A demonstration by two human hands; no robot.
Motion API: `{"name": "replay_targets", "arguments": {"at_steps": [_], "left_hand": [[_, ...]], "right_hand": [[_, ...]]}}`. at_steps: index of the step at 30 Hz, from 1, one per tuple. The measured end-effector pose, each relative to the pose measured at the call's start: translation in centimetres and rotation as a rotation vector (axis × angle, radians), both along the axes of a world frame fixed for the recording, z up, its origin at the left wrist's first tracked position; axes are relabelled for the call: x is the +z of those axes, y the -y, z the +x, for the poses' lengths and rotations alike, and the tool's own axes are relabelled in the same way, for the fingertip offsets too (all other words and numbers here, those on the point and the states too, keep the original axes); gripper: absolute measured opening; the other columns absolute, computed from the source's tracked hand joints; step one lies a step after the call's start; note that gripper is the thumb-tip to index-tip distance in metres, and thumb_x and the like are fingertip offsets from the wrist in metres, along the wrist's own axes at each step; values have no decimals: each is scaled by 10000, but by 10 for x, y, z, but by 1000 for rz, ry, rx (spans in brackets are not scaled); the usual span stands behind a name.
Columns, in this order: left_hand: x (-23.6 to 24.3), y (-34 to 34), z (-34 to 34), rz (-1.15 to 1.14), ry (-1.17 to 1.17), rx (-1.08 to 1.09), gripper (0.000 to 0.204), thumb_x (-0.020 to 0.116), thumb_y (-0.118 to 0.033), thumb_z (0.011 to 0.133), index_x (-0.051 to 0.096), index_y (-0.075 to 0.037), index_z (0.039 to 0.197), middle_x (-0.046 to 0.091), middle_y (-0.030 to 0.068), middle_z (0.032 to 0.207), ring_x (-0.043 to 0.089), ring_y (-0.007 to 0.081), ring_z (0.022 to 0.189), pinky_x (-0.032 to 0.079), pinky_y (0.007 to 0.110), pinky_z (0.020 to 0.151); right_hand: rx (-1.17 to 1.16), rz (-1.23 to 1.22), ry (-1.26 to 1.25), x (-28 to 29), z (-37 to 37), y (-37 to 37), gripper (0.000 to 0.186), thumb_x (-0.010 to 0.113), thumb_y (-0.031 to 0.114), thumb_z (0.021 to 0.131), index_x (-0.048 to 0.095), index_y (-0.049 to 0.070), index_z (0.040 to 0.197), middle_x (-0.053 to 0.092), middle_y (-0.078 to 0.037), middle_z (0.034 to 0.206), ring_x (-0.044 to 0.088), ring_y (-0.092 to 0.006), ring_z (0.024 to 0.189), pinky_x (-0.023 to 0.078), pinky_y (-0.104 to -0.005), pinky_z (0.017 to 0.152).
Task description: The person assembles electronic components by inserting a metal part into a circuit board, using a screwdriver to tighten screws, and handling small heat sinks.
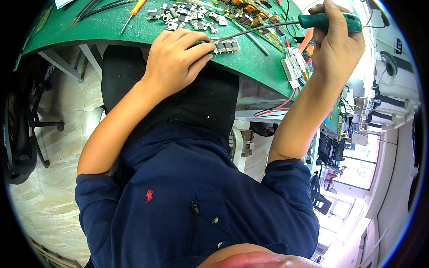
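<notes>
My right hand [336,53], at the upper right, is wrapped round the green handle of a long screwdriver [263,27]. Its metal blade slants left and down to the fingers of my left hand, where the tip is hard to make out. My left hand [178,60] has its fingers curled at the near edge of the green mat, on the end of a small strip with a row of black components [227,46]. A pile of loose black-and-silver components [185,17] lies just beyond.
An orange-handled screwdriver [132,14], circuit boards [248,11], a metal rod [259,44] and a white wired module [292,67] lie on the green-topped bench [89,33]. Red and black wires hang over the edge. An office chair [31,125] stands at the left.
</notes>
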State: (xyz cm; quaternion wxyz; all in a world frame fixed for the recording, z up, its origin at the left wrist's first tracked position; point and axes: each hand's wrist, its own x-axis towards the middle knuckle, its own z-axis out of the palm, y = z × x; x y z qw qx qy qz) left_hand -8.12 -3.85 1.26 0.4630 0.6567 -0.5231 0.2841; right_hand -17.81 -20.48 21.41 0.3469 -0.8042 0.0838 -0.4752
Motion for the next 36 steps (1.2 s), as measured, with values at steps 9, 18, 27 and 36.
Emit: {"name": "replay_targets", "arguments": {"at_steps": [9,18,27,36], "left_hand": [[-1,1,0,-12,13,5,177,790,-174,816,745,-113,976,718,12,1081,662,214,962,458,362,778],[-1,0,0,-8,11,1,178,788,-171,815,747,-115,979,718,11,1081,661,211,971,461,364,786],[2,-2,-5,67,-26,15,243,786,-184,819,731,-136,1050,694,10,1150,648,212,1022,442,370,821],[4,-4,-14,180,76,91,342,755,-188,864,727,-166,1205,683,12,1260,645,212,1076,443,376,855]], "right_hand": [[23,6,98,0,5,-10,180,699,193,949,651,47,855,674,-54,726,441,-30,440,303,-184,389],[139,34,-52,6,-2,-4,184,694,191,956,653,44,854,670,-50,722,454,-32,454,306,-190,402],[394,117,56,-4,17,-19,222,648,249,1013,630,27,1029,664,-55,853,608,-148,742,487,-287,728],[709,442,194,-10,27,-25,400,520,474,1082,549,131,878,382,47,668,340,-57,532,278,-217,521]]}}
